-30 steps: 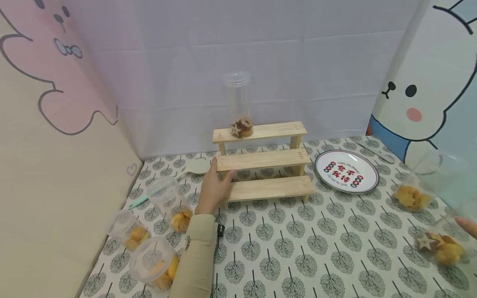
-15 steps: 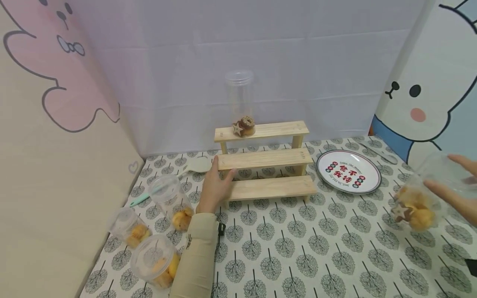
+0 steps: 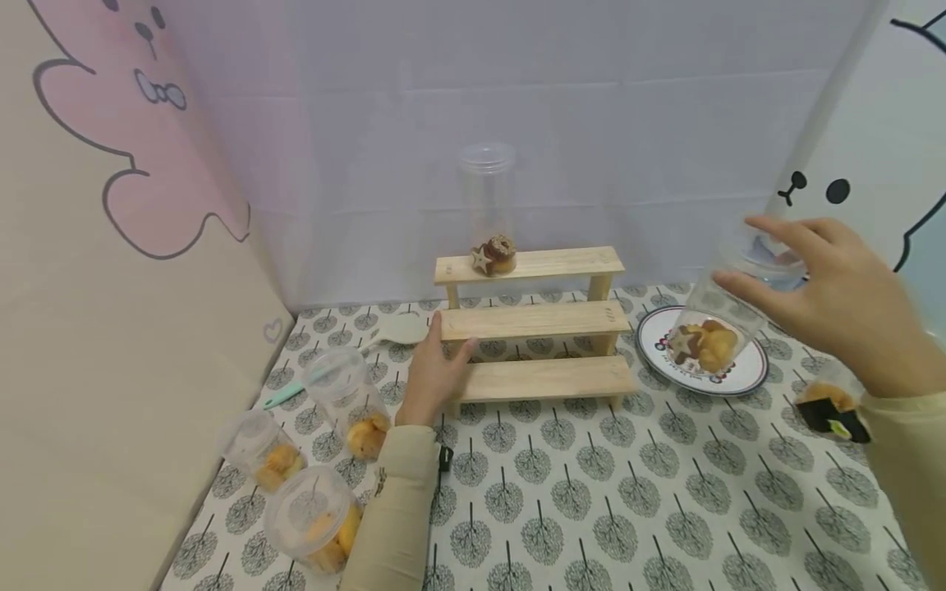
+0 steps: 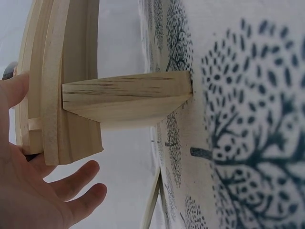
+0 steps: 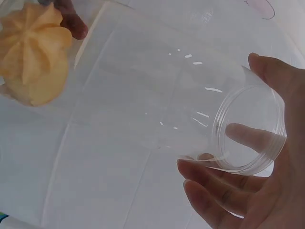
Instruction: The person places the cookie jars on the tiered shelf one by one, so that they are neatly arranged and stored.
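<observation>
From where I stand, taking twelve o'clock as away from the person, the right hand (image 3: 857,295) holds a clear jar (image 3: 724,300) by its threaded end, the thumb on one side and the other fingers on the opposite side, clamped around it. The jar is not upright but leaning: its long axis goes from about one o'clock, at the fingers, down to seven o'clock, where the baked pieces (image 3: 714,349) gather in the bottom. This lower end appears in front of the plate (image 3: 651,343), though from this angle I cannot say how high above it, or whether they touch. The wooden shelf (image 3: 550,377) lies at nine o'clock from the jar, its planks running from nine to three; how these two may meet turns, in my judgement, on that slant. The right hand is clearly the nearer one to the jar. The left hand (image 3: 436,369) is at the shelf's nine o'clock end, touching it, its fingers apart and rather loose. On the top plank (image 3: 569,261) a second jar (image 3: 488,201) stands upright.
</observation>
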Demonstrator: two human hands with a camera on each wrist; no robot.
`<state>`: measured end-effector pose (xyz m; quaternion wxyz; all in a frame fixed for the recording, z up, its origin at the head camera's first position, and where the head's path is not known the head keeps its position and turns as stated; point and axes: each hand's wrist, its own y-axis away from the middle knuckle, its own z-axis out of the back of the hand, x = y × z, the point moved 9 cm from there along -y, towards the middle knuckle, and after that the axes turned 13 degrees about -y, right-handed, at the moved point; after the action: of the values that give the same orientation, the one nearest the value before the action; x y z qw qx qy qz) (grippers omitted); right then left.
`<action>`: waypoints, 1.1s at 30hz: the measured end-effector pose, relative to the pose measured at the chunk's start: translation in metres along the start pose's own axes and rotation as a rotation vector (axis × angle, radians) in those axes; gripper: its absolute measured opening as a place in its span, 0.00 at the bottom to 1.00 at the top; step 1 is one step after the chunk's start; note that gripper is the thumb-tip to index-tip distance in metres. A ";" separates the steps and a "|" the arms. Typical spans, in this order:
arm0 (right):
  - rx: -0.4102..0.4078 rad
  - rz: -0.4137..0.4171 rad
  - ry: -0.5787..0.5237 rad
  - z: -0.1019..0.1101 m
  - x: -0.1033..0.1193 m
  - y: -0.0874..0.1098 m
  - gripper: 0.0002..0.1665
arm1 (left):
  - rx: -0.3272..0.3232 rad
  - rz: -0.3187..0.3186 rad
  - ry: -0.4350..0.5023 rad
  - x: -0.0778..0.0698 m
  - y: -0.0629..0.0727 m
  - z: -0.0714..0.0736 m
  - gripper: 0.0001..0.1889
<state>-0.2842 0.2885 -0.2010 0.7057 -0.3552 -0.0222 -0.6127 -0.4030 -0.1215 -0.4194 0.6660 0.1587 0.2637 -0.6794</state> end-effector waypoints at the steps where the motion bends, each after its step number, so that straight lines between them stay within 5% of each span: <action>1: 0.008 0.013 -0.010 -0.002 0.006 -0.007 0.48 | -0.002 -0.001 -0.001 -0.001 0.000 0.000 0.50; 8: 0.059 0.021 -0.114 -0.019 0.034 -0.055 0.47 | -0.021 -0.018 -0.004 -0.005 0.000 0.002 0.51; 17: 0.056 0.041 -0.099 -0.029 0.055 -0.104 0.49 | -0.006 -0.009 -0.015 -0.012 0.003 -0.007 0.51; 33: 0.144 0.023 -0.084 -0.076 0.076 -0.160 0.52 | -0.027 -0.001 -0.038 -0.014 0.010 -0.004 0.51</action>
<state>-0.4372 0.1842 -0.1465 0.7347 -0.3292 -0.0916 -0.5860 -0.3927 -0.1077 -0.4165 0.6726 0.1364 0.2604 -0.6791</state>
